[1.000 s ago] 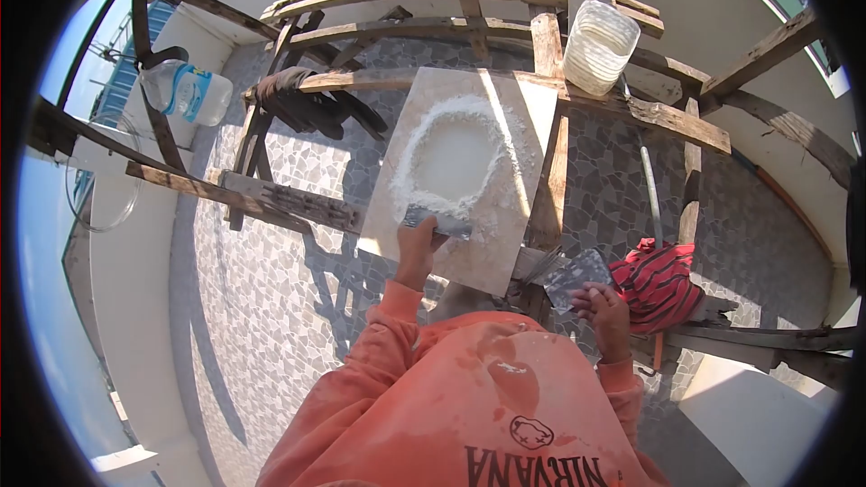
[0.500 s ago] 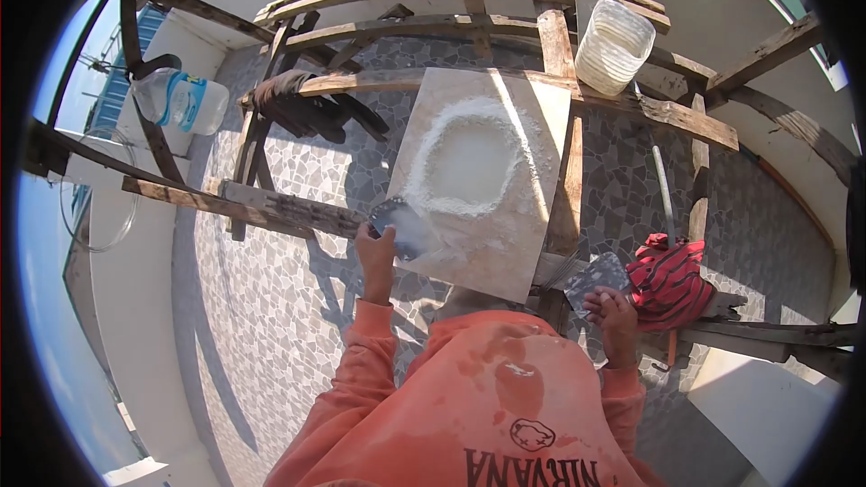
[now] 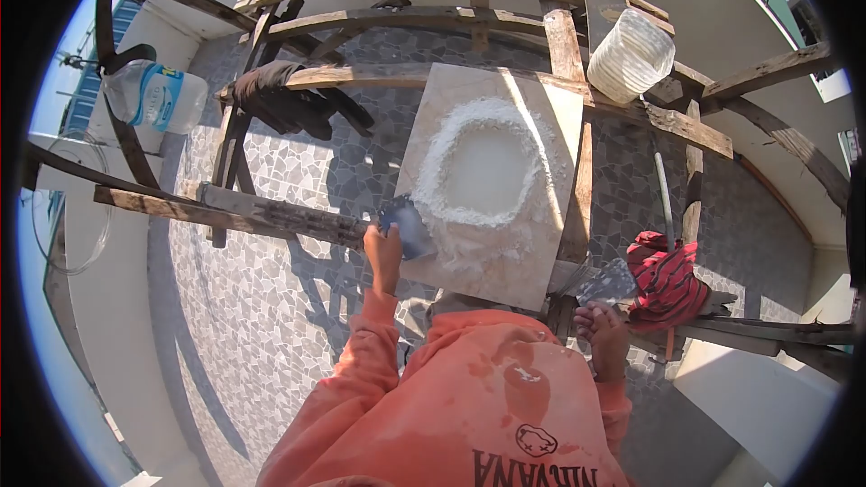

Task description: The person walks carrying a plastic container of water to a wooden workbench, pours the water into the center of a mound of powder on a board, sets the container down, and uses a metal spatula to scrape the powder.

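A ring of white powder (image 3: pixel 439 140) lies on a square beige tile (image 3: pixel 431 90), with cloudy whitish liquid (image 3: pixel 492 171) pooled inside it. My left hand (image 3: pixel 383 252) is closed on a dark flat scraper (image 3: pixel 412 230), its blade at the tile's left edge beside the powder. Smears of powder spread over the near part of the tile. In my right hand (image 3: pixel 603 332), a second flat scraper (image 3: pixel 610 283), speckled with white, is held to the right of the tile. A red and black striped cloth (image 3: pixel 666 284) is just beyond that blade.
Wooden beams (image 3: pixel 370 77) form a frame around the tile. A ribbed translucent tub (image 3: pixel 630 56) stands at the back right. Dark gloves (image 3: pixel 281 101) drape over a beam at left, near a clear plastic jug (image 3: pixel 162 97). Patterned stone-look flooring (image 3: pixel 262 298) lies below.
My view has shifted a little, moving the tile rightward in the picture. My right hand's scraper has tilted, its blade pointing more to the right. Both hands keep their scrapers.
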The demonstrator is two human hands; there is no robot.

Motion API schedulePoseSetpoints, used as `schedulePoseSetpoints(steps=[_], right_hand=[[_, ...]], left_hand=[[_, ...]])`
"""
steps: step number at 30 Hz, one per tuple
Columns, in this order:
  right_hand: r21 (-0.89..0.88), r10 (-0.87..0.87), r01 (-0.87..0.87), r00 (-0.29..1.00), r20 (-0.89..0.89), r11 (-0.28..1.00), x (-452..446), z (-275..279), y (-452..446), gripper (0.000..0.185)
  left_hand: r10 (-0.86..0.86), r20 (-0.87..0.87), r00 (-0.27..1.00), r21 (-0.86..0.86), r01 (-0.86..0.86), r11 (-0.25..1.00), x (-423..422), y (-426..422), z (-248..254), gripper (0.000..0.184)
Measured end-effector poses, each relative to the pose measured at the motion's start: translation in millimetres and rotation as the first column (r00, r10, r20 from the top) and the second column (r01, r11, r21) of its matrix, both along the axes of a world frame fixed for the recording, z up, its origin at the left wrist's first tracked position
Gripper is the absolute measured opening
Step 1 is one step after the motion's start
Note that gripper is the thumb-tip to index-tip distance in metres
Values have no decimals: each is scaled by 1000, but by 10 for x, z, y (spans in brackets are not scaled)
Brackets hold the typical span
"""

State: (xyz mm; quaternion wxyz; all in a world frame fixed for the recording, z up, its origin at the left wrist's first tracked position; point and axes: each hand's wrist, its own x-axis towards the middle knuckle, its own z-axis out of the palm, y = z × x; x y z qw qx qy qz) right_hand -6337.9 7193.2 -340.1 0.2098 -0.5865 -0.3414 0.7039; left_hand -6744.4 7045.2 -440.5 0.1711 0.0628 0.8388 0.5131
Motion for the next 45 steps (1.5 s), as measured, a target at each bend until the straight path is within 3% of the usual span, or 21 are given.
schedulePoseSetpoints(steps=[2,8,11,29,35,40,45], right_hand=[[14,1,-1,1000,0,1000,-19,-14,-15,27],[32,15,-15,1000,-15,999,-150,82,-17,27],[32,16,-16,1000,-19,999,-162,94,-6,26],[81,6,-8,1000,26,997,90,-20,120,27],[85,-38,33,998,52,996,137,16,39,27],[78,-66,61,996,63,995,164,4,-67,27],[72,-71,67,996,59,995,201,-107,-136,27]], left_hand=[[-24,41,999,89,21,996,-43,95,13,24],[-133,-103,986,-23,131,991,-215,234,14,30],[-158,-61,986,18,159,987,-243,259,83,31],[-337,-375,864,-112,319,941,-236,857,666,24],[-366,-302,880,-107,350,931,-504,939,966,26],[-431,-334,838,-309,335,890,-1120,741,532,27],[-384,-55,922,-217,364,906,-1394,595,-3,35]])
